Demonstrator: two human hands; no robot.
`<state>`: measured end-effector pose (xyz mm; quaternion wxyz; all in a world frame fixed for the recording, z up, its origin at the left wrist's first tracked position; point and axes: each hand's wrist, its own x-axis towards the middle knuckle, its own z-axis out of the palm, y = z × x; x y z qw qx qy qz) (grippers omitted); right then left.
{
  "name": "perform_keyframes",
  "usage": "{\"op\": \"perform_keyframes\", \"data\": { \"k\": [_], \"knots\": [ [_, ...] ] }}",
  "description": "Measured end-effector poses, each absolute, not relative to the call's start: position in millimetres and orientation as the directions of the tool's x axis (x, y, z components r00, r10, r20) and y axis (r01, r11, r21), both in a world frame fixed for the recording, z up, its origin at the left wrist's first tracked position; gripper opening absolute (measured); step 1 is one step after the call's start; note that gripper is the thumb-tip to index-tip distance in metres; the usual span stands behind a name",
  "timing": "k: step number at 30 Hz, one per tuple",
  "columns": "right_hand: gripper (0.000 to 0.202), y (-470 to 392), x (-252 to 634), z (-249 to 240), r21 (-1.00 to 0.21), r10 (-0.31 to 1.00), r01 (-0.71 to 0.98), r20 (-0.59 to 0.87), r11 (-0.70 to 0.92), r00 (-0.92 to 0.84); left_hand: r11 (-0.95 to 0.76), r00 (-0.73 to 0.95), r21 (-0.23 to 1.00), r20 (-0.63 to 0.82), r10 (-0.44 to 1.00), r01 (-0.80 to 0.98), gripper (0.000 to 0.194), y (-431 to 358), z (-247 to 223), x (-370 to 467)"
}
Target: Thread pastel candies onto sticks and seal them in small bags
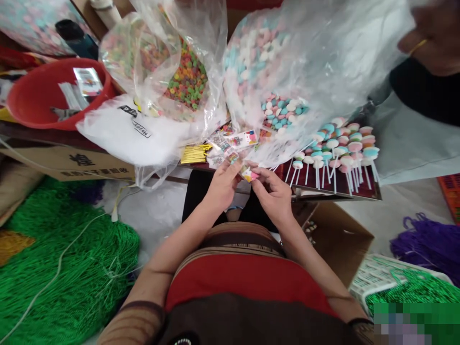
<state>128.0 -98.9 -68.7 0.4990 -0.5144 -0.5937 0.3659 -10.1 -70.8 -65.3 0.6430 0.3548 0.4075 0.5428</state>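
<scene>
Both hands meet near the table's front edge, around a small printed packet (248, 173) with a pink and yellow end. My left hand (225, 184) pinches its left part, where some coloured pieces show through clear wrap. The fingers of my right hand (272, 190) close on its right end. Just beyond lie more printed packets (242, 139) and a bundle of yellow ties (195, 154). Candies on white sticks (336, 146) lie in a group to the right, in pink, white and blue.
Large clear bags hold ring candies (189, 76) and pastel candies (282, 112). A red basin (39, 96) stands at the left. Another person's hand (431, 40) is at the upper right. Below are an open cardboard box (338, 239) and green strands (72, 268).
</scene>
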Motion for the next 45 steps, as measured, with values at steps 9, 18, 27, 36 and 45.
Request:
{"op": "perform_keyframes", "data": {
  "k": [9, 18, 27, 36, 45],
  "knots": [
    [0.025, -102.8, 132.1, -67.6, -0.987, 0.996, 0.155, 0.045, 0.033, 0.074, 0.259, 0.146, 0.798, -0.214, 0.966, -0.544, 0.040, -71.1, -59.2, -7.1],
    [0.015, -103.3, 129.0, -70.0, -0.786, 0.903, 0.510, 0.428, 0.349, 0.042, 0.266, 0.059, 0.785, -0.282, 0.958, -0.559, 0.027, -73.8, -56.3, -0.1],
    [0.019, -95.6, 134.4, -66.4, -0.696, 0.871, 0.591, 0.491, 0.407, -0.021, 0.127, -0.029, 0.889, -0.155, 0.988, -0.440, 0.044, -76.2, -64.9, -0.4],
    [0.022, -94.7, 135.1, -72.6, -0.651, 0.859, 0.660, 0.512, 0.375, 0.018, 0.180, 0.019, 0.854, -0.196, 0.980, -0.487, 0.039, -77.0, -66.3, 4.7],
    [0.011, -102.8, 131.0, -64.8, -0.787, 0.933, 0.544, 0.359, 0.290, 0.024, 0.154, -0.059, 0.872, -0.204, 0.977, -0.464, 0.037, -65.0, -77.3, -0.3]
  ]
}}
